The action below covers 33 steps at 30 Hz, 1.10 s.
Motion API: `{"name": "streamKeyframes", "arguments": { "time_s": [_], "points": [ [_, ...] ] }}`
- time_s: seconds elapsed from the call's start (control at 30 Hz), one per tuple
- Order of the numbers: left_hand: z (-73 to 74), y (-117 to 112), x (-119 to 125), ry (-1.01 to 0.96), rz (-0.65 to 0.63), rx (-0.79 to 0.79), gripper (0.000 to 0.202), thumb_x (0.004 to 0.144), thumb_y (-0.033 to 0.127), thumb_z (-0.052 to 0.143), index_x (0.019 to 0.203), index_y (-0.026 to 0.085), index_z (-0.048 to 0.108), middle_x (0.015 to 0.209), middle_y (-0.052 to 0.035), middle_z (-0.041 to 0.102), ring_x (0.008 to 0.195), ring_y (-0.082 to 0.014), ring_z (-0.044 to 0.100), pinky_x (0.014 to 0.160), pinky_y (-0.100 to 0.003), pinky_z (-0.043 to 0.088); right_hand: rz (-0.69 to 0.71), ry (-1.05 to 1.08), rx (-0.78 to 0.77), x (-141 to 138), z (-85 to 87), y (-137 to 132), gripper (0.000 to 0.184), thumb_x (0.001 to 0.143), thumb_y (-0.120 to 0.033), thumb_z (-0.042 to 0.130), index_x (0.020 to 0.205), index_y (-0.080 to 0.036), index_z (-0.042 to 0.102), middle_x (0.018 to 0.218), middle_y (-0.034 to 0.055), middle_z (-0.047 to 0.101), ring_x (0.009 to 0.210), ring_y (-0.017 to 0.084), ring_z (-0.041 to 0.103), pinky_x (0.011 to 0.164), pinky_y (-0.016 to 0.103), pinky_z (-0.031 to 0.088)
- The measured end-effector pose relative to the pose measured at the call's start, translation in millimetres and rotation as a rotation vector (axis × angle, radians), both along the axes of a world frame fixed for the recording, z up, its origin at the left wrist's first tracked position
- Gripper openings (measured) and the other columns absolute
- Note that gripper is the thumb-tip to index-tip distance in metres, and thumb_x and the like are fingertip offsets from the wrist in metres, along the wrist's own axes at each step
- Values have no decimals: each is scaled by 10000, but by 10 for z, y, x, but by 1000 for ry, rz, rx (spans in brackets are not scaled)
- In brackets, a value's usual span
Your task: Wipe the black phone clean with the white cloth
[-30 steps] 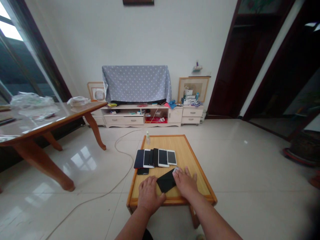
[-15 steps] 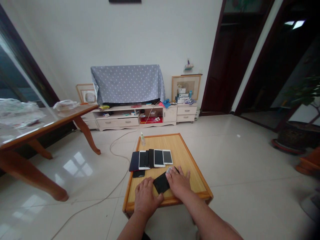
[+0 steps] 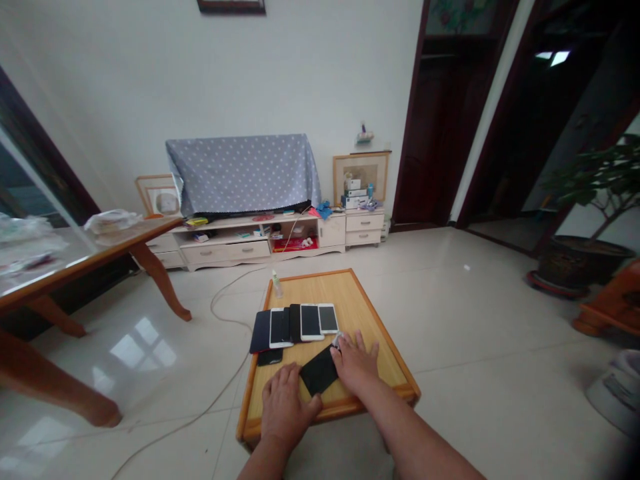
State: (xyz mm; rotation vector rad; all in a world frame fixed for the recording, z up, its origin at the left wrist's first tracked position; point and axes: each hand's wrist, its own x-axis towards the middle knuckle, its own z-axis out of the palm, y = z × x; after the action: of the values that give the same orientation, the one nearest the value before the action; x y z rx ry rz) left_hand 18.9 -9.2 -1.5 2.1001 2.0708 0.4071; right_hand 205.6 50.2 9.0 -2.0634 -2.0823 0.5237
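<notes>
Your left hand [image 3: 289,408] lies palm down at the near edge of the low bamboo-topped table [image 3: 327,283], fingers curled forward and against the left end of the black phone-sized slab [image 3: 319,371]. Your right hand [image 3: 354,365] lies palm down with fingers spread, on the slab's right end. The slab sits between your hands, flat on the tabletop. Neither hand is closed around it, and you cannot tell whether it is firmly gripped or only pressed. A small white item [image 3: 337,341] sits at your right fingertips; its kind is unclear.

Count, left to right, on the table: five phones in a row, one dark navy [image 3: 261,331], one white-framed [image 3: 281,327], one black [image 3: 295,323], two more white-framed [image 3: 311,322] [image 3: 328,318]. One small dark phone [image 3: 270,357] lies just below the row's left end. One small clear bottle [image 3: 277,285] stands at the far edge. Total on the table: seven flat devices, counting the slab.
</notes>
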Motion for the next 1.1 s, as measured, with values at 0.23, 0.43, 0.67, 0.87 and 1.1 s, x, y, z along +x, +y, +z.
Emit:
{"name": "streamKeyframes", "arguments": {
  "time_s": [0.23, 0.43, 0.67, 0.87, 1.1],
  "points": [
    [-29, 12, 19, 35, 24, -8, 611, 817, 469, 555, 1366, 201, 536, 1486, -117, 521, 1413, -289, 403, 1165, -444, 251, 313, 76, 90, -198, -41, -376, 565, 1041, -571, 208, 1508, -345, 434, 1580, 8, 418, 1537, 291, 151, 1170, 656, -107],
    [28, -7, 20, 13, 1, -36, 665, 756, 462, 611, 1365, 209, 529, 1479, -115, 520, 1410, -298, 403, 1163, -438, 254, 30, -1, 6, -35, 90, -179, 557, 1042, -559, 213, 1489, -340, 464, 1610, 0, 360, 1539, 331, 108, 1151, 708, -51],
    [-140, 19, -2, 38, 7, 1, 595, 792, 285, 537, 1380, 199, 511, 1490, -110, 512, 1410, -258, 397, 1165, -415, 235, 379, 153, 87, -216, -60, -603, 544, 1046, -584, 196, 1500, -396, 429, 1580, -37, 410, 1541, 294, 128, 1166, 668, -107],
    [35, 5, 70, 34, 32, -53, 676, 743, 457, 625, 1361, 199, 530, 1482, -121, 513, 1404, -302, 399, 1161, -440, 250, 53, -11, -14, 176, 46, -316, 558, 1034, -566, 236, 1496, -346, 459, 1606, -14, 362, 1541, 335, 91, 1151, 702, -75],
    [-55, 14, 56, 48, 35, -5, 673, 747, 455, 615, 1360, 191, 529, 1471, -114, 529, 1396, -290, 410, 1160, -437, 254, 254, 52, 63, 112, -141, -631, 585, 1033, -600, 224, 1515, -337, 429, 1596, -6, 382, 1540, 303, 126, 1171, 657, -105]
  ]
}}
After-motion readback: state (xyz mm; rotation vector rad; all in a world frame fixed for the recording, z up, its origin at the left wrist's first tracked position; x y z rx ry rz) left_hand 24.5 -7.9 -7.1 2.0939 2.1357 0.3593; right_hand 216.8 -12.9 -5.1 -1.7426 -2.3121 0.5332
